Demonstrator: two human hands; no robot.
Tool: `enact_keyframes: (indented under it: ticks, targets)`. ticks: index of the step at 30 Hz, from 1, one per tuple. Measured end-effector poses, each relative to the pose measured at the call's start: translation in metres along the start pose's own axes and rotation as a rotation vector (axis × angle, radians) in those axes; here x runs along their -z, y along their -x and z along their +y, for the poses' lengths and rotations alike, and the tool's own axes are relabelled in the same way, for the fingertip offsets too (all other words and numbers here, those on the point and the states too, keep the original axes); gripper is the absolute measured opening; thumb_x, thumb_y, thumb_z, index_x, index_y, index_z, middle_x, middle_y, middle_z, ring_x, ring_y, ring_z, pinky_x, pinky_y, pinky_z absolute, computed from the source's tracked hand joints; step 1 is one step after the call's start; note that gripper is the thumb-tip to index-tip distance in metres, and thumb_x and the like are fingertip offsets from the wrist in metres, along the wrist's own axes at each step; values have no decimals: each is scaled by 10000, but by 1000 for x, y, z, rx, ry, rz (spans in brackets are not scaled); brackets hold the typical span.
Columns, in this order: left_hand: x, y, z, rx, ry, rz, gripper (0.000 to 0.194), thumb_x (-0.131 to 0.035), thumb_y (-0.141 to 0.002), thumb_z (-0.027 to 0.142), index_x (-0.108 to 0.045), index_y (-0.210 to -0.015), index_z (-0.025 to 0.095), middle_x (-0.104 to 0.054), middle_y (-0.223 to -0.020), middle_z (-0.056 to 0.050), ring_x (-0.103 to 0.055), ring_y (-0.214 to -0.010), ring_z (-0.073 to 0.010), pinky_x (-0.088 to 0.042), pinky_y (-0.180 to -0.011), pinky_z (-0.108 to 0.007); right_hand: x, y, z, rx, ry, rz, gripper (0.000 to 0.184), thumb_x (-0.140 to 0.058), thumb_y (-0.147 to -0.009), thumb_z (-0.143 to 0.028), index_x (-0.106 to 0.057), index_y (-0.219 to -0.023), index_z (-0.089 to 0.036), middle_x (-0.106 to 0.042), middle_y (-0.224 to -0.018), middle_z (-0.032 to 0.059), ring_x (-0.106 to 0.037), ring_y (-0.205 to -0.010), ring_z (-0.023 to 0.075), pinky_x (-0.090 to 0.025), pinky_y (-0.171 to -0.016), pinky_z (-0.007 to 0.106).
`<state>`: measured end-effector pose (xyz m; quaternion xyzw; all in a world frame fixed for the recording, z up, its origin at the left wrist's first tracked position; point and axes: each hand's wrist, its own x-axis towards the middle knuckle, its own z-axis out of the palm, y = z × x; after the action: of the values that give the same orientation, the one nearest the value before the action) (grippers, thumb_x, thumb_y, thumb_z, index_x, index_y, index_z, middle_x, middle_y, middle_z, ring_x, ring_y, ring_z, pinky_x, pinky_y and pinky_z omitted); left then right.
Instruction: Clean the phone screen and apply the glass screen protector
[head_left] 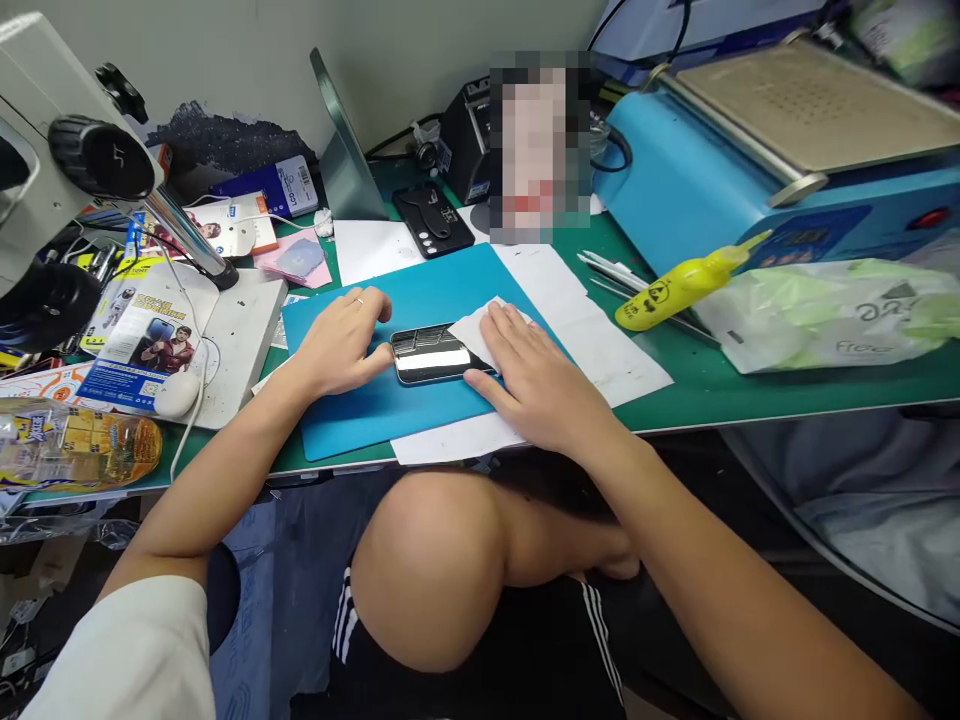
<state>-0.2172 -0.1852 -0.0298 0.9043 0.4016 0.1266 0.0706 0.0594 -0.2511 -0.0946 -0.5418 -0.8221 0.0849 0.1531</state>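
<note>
While the right hand (525, 375) presses a white wipe (471, 331) flat, grip open, over one end of a smartphone (427, 362) on a blue mat (345, 425) – wiping seemingly partway, other end uncovered – left hand (334, 345) alongside, grip half-open.

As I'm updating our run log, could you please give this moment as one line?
right hand: on white wipe partly over smartphone | left hand: thumb by smartphone's left end | smartphone: on blue mat

The right hand (529, 375) and white wipe (472, 328) hide 1 end of the phone (429, 358), 1 mosaic patch (540, 145) blurs what lies behind it, and the left edge cuts off the bottle (82, 445).
</note>
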Motion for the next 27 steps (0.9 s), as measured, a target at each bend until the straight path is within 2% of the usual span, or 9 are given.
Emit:
enact_keyframes:
  ticks: [3, 5, 8, 11, 14, 20, 27]
  targets:
    - [0, 2, 2, 14, -7, 16, 318, -467, -820, 316, -548, -1097, 180, -654, -988, -121, -582, -891, -310, -497, -817, -467, 0, 0, -1, 16, -10, 27, 737, -303, -1090, -507, -225, -1682, -74, -250, -1735, 204, -211, -1630, 341, -287, -1289, 619]
    - [1, 3, 5, -12, -4, -5, 362, -514, -853, 398, -557, -1131, 171, -669, -1023, -127, -590, -919, -319, -503, -833, -471, 2, 0, -3, 34, -18, 34, 692, -320, -1095, -490, -316, -1656, -84, -302, -1720, 188, -249, -1619, 341, -300, -1286, 611]
    - [2, 4, 9, -97, 8, -60, 617, -584, -904, 630, -546, -1277, 140, -675, -1204, -161, -605, -1055, -345, -502, -936, -486, 5, -1, -5, 69, -25, 47, 642, -341, -1099, -463, -426, -1601, -72, -365, -1693, 179, -304, -1598, 340, -331, -1283, 582]
    - [2, 4, 10, -158, 3, -92, 780, -604, -917, 723, -505, -1390, 111, -649, -1330, -186, -603, -1159, -355, -480, -1011, -481, 6, 0, -6, 94, -25, 65, 625, -351, -1103, -438, -455, -1577, -43, -386, -1678, 190, -325, -1587, 345, -359, -1274, 566]
    - [2, 4, 11, -163, -14, -101, 784, -636, -922, 701, -494, -1415, 109, -644, -1356, -192, -605, -1181, -354, -474, -1020, -473, 5, 1, -5, 103, -30, 77, 622, -372, -1102, -427, -438, -1588, -45, -390, -1675, 193, -324, -1586, 348, -378, -1264, 566]
    - [4, 6, 24, -142, -73, -131, 660, -650, -960, 571, -505, -1422, 123, -653, -1371, -172, -626, -1140, -335, -491, -957, -457, 2, 3, -4, 122, -22, 97, 640, -418, -1093, -412, -351, -1645, -94, -391, -1676, 188, -329, -1582, 348, -419, -1235, 577]
    - [3, 8, 29, -112, -99, -131, 663, -653, -962, 571, -493, -1442, 143, -652, -1397, -162, -639, -1088, -321, -504, -931, -455, 3, 6, -4, 104, -14, 126, 702, -442, -1086, -411, -223, -1697, -144, -398, -1675, 170, -343, -1577, 334, -436, -1231, 558]
